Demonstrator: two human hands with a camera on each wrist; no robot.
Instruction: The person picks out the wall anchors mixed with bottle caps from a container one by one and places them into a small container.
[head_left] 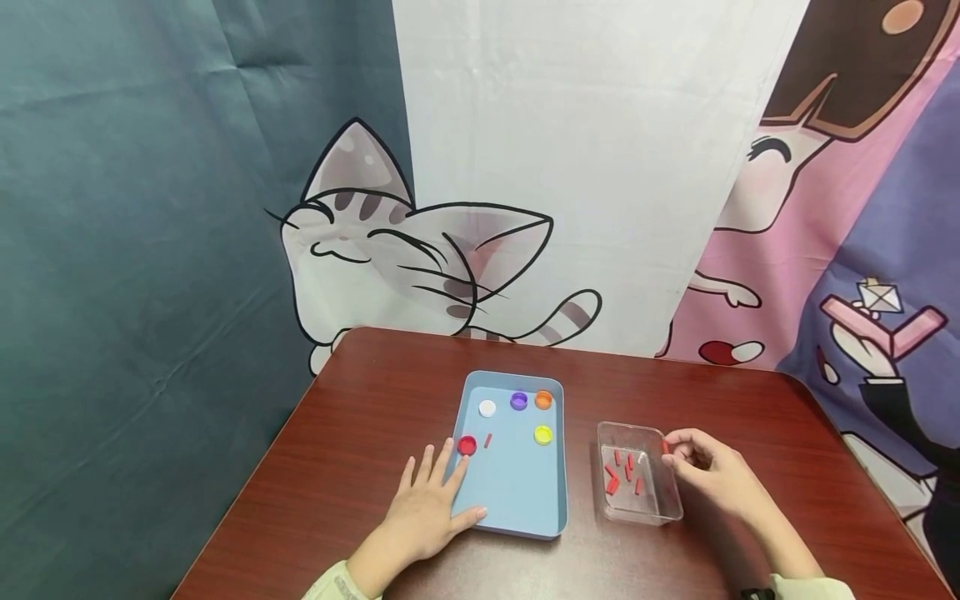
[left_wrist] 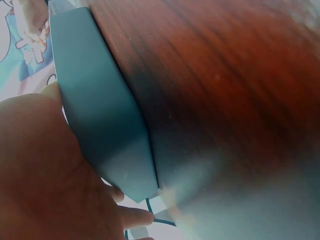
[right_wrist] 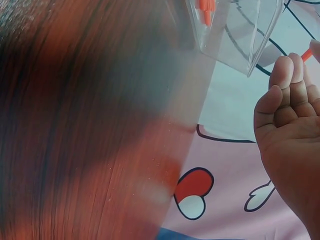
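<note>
My left hand (head_left: 424,510) rests with spread fingers over the left edge of a light blue tray (head_left: 517,500). Near its fingertips, inside the tray, are a red round cap (head_left: 467,446) and a small red stick (head_left: 488,440). My right hand (head_left: 712,468) pinches another small red stick (head_left: 665,447) at the right rim of a clear plastic box (head_left: 641,508). Several loose red sticks (head_left: 628,468) lie in that box. In the right wrist view, the pinched red stick (right_wrist: 306,54) shows between thumb and fingers, beside the box (right_wrist: 235,62).
Toward the tray's far end sit a white cap (head_left: 487,408), a purple cap (head_left: 519,401), an orange cap (head_left: 543,400) and a yellow cap (head_left: 543,435). Everything stands on a dark red wooden table (head_left: 337,433). A printed cloth (head_left: 630,167) hangs behind it.
</note>
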